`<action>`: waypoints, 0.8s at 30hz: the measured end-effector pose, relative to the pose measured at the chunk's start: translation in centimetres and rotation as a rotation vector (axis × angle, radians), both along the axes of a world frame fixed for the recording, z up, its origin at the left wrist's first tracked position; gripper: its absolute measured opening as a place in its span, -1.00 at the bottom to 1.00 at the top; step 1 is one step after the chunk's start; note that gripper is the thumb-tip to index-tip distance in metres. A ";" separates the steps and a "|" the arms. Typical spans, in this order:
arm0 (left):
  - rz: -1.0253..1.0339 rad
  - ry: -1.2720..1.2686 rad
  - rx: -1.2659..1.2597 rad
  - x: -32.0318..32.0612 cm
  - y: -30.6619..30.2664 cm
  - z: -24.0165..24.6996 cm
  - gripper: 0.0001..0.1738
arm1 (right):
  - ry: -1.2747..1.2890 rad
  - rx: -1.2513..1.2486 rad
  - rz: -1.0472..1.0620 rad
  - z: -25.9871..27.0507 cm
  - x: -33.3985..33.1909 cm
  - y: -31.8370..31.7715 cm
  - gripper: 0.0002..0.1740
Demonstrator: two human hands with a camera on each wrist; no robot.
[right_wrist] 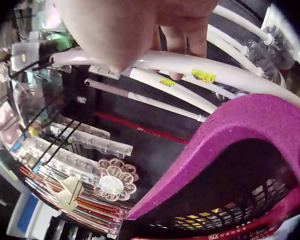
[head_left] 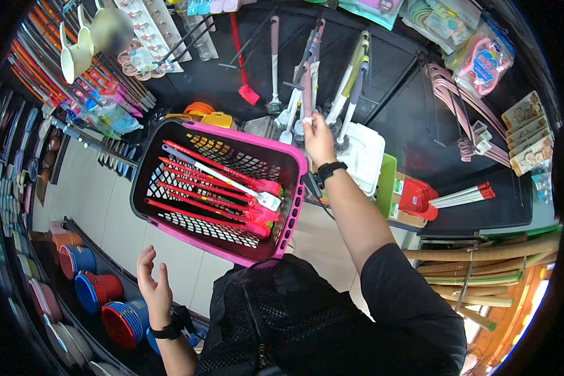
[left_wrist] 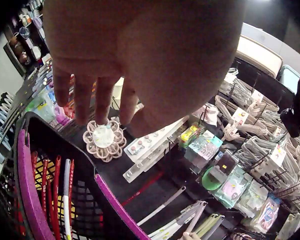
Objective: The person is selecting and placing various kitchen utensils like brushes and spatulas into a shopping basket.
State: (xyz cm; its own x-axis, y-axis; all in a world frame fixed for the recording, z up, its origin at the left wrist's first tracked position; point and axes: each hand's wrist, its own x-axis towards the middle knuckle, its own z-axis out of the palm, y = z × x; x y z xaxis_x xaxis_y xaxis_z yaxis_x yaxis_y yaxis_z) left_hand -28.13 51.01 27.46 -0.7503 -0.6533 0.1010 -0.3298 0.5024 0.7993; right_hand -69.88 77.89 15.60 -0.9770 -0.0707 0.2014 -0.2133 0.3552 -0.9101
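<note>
In the head view the right hand (head_left: 319,139) grips the pink-and-white handle of a long brush (head_left: 306,94) among several hanging on the black rack; its fingers curl round that handle in the right wrist view too. Left of that arm is a black basket with a pink rim (head_left: 244,136). Inside lie several red-handled brushes (head_left: 197,215) and one with a white head (head_left: 268,200). The left hand (head_left: 155,285), palm up with relaxed fingers, is in the air beside the basket's near left side, holding nothing.
Stacked buckets (head_left: 124,323) line the lower left shelf. A white bin (head_left: 361,156), a green bin (head_left: 387,182) and red dustpans (head_left: 418,197) stand right of the rack's brushes. Pink hangers (head_left: 451,100) hang at the upper right; rolled mats (head_left: 482,263) lie at the right.
</note>
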 end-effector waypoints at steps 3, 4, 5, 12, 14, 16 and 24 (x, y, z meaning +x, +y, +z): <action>0.043 -0.003 0.005 0.7 0.4 -0.3 -0.62 | 0.084 -0.013 -0.024 -0.9 -3.0 -0.8 -0.69; 0.057 -0.011 0.005 1.0 0.6 -0.3 -0.62 | 0.109 0.042 -0.029 -1.4 -4.1 -0.8 -0.70; 0.061 -0.016 0.005 1.2 0.7 -0.3 -0.62 | 0.076 0.057 -0.027 -1.1 -4.6 -1.1 -0.73; 0.123 -0.065 0.030 2.3 2.0 0.2 -0.61 | 0.116 0.107 0.028 -2.0 -6.8 -1.9 -0.74; 0.125 -0.054 0.047 2.5 2.2 -0.1 -0.61 | 0.089 0.112 0.069 -2.6 -7.1 -2.0 -0.70; 0.124 -0.059 0.035 2.5 2.3 -0.2 -0.61 | 0.088 0.143 0.081 -3.1 -6.9 -2.0 -0.67; 0.043 -0.074 -0.017 1.5 1.7 -0.4 -0.61 | -0.268 0.069 0.090 -7.0 3.5 3.0 -0.40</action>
State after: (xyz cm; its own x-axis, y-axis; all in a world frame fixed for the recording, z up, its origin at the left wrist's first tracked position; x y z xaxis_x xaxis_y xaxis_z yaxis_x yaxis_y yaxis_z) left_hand -26.61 52.68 27.11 -0.7273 -0.6839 0.0579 -0.4094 0.5000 0.7632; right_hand -66.33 80.87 8.64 -0.9838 -0.1644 -0.0714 -0.0021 0.4088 -0.9126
